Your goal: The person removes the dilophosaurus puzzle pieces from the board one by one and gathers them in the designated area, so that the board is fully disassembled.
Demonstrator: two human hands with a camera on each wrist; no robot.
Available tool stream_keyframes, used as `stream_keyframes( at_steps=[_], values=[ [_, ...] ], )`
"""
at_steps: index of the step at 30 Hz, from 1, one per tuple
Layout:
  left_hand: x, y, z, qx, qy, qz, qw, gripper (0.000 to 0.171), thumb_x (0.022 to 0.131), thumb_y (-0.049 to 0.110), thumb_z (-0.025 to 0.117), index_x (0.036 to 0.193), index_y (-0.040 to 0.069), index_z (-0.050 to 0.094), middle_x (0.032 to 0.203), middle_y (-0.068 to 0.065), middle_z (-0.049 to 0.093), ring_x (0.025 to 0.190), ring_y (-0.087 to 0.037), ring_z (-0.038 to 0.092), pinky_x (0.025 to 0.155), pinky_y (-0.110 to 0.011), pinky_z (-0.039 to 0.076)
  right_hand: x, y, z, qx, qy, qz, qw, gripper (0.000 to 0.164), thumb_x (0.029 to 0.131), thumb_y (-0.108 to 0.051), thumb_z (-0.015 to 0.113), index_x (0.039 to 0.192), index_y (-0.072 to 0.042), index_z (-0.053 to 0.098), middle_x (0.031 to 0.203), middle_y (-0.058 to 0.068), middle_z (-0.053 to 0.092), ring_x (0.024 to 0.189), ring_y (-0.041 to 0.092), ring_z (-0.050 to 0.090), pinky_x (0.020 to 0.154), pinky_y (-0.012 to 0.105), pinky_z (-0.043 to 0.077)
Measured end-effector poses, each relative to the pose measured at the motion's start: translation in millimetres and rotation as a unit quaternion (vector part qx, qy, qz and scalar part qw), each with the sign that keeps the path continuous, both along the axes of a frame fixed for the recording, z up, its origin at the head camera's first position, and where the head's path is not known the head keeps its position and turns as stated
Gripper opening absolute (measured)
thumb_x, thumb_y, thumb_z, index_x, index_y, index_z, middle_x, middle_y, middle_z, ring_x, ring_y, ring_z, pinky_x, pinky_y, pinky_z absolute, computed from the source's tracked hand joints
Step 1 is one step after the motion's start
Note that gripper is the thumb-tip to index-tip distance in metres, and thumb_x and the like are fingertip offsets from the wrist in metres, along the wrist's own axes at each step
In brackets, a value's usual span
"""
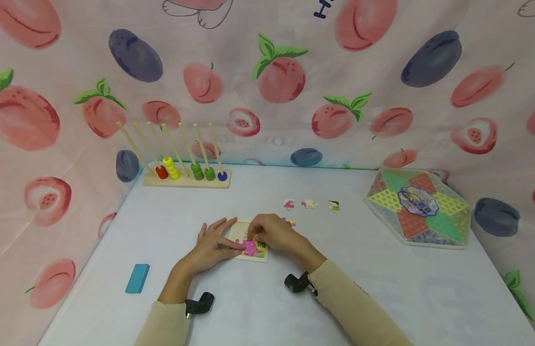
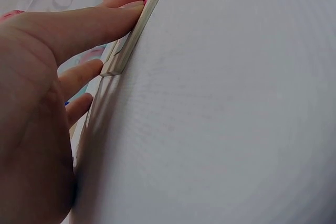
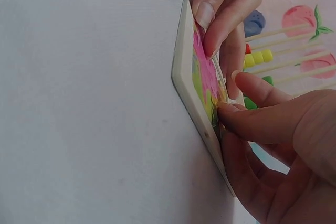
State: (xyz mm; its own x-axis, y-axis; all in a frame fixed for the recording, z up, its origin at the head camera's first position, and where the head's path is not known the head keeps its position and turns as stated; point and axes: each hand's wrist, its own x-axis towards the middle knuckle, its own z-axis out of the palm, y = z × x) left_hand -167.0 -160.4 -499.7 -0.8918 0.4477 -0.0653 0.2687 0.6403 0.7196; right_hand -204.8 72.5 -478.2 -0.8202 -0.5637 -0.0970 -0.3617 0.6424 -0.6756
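A small jigsaw puzzle board (image 1: 254, 256) with a pale wooden frame lies on the white table, partly filled with a pink picture with green and yellow parts. My left hand (image 1: 215, 245) rests on its left side, fingers extended, with thumb and index finger touching the pink pieces (image 3: 206, 72). Over the board's upper right part, my right hand (image 1: 276, 233) has thumb and fingers curled and pinches a puzzle piece (image 1: 255, 237) against the picture. In the right wrist view the right thumb (image 3: 252, 119) presses at the picture's edge; the fingers largely hide the piece.
Several loose puzzle pieces (image 1: 309, 204) lie behind and right of the board. A wooden bead rack (image 1: 189, 181) with upright pegs stands at the back left. At the right lies a hexagonal patterned box (image 1: 418, 206). A blue block (image 1: 137, 278) sits at the left.
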Motion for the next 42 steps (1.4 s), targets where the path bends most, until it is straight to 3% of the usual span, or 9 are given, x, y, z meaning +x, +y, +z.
stream_keyframes(
  at_steps=[9, 19, 27, 35, 42],
  values=[
    [-1.0, -0.3, -0.5, 0.005, -0.001, 0.004, 1.0, 0.015, 0.089, 0.025, 0.078, 0.102, 0.029, 0.083, 0.167, -0.008, 0.036, 0.159, -0.039, 0.014, 0.122, -0.07, -0.014, -2.1, -1.1, 1.2, 0.009, -0.008, -0.015, 1.0, 0.017, 0.092, -0.004, 0.073, 0.091, -0.02, 0.076, 0.11, -0.001, 0.072, 0.102, 0.016, 0.064, 0.099, 0.035, 0.058],
    [-2.4, 0.1, -0.4, -0.002, 0.008, 0.005, 1.0, 0.017, 0.088, 0.026, 0.08, 0.104, 0.027, 0.083, 0.166, -0.008, 0.038, 0.159, -0.038, 0.017, 0.122, -0.071, -0.011, -5.7, 3.3, -1.9, -0.015, -0.027, -0.03, 0.999, 0.013, 0.089, -0.006, 0.077, 0.097, -0.016, 0.079, 0.103, 0.001, 0.07, 0.094, 0.013, 0.063, 0.092, 0.032, 0.059],
    [-1.4, -0.6, 1.3, -0.001, 0.003, 0.011, 0.9999, 0.016, 0.087, 0.024, 0.08, 0.103, 0.027, 0.083, 0.166, -0.007, 0.037, 0.159, -0.038, 0.018, 0.122, -0.07, -0.011, -8.8, 5.5, -5.4, -0.035, -0.047, -0.058, 0.997, 0.01, 0.086, -0.007, 0.08, 0.092, -0.014, 0.081, 0.098, 0.0, 0.07, 0.088, 0.011, 0.062, 0.082, 0.025, 0.057],
    [-0.9, -1.0, 0.5, 0.001, 0.004, 0.009, 0.9999, 0.016, 0.087, 0.025, 0.08, 0.103, 0.027, 0.083, 0.167, -0.007, 0.037, 0.159, -0.038, 0.018, 0.122, -0.07, -0.012, -8.1, 7.0, -4.4, -0.036, -0.044, -0.056, 0.997, 0.009, 0.086, -0.01, 0.081, 0.092, -0.016, 0.081, 0.103, 0.0, 0.075, 0.092, 0.011, 0.064, 0.087, 0.029, 0.057],
    [-1.8, -0.9, -1.0, -0.006, 0.01, 0.007, 0.9999, 0.017, 0.088, 0.027, 0.08, 0.104, 0.026, 0.083, 0.167, -0.007, 0.037, 0.159, -0.038, 0.017, 0.122, -0.071, -0.011, -9.0, 9.4, -5.3, -0.06, -0.045, -0.076, 0.994, 0.008, 0.085, -0.016, 0.083, 0.093, -0.016, 0.081, 0.1, -0.001, 0.076, 0.091, 0.01, 0.064, 0.083, 0.026, 0.055]
  ],
)
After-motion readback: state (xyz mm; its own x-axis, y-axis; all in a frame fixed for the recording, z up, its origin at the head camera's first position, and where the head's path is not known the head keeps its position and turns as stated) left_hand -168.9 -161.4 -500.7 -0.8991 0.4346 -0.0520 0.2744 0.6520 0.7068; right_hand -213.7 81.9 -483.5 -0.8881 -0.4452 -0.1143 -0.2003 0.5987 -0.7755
